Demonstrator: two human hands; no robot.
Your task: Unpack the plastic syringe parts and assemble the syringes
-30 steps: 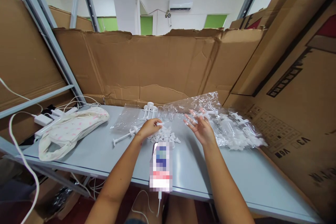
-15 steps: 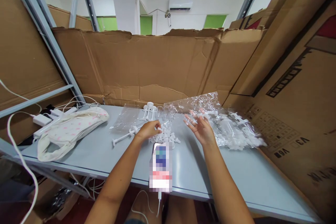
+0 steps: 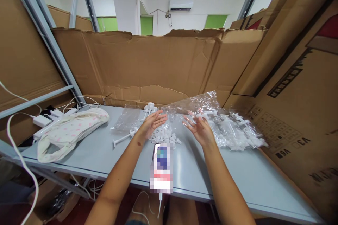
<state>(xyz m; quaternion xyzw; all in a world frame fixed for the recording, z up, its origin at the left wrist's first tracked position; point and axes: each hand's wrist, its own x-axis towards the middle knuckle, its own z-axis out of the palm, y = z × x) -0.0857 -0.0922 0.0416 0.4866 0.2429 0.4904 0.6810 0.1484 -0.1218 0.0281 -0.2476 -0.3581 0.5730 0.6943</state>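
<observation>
Near the white pieces, both hands hang apart, fingers spread.

The left hand is spread open by a pile of small white parts; the right hand touches a clear plastic bag. A phone lies at the bench's front edge.

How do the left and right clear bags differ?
Size: the left bag is smaller than the right bag.
Shape: the left bag lies flat; the right bag bulges with white parts, one end raised.
Hands: the right bag is at the right hand; no hand is on the left bag.
Shared: both are clear plastic.
</observation>
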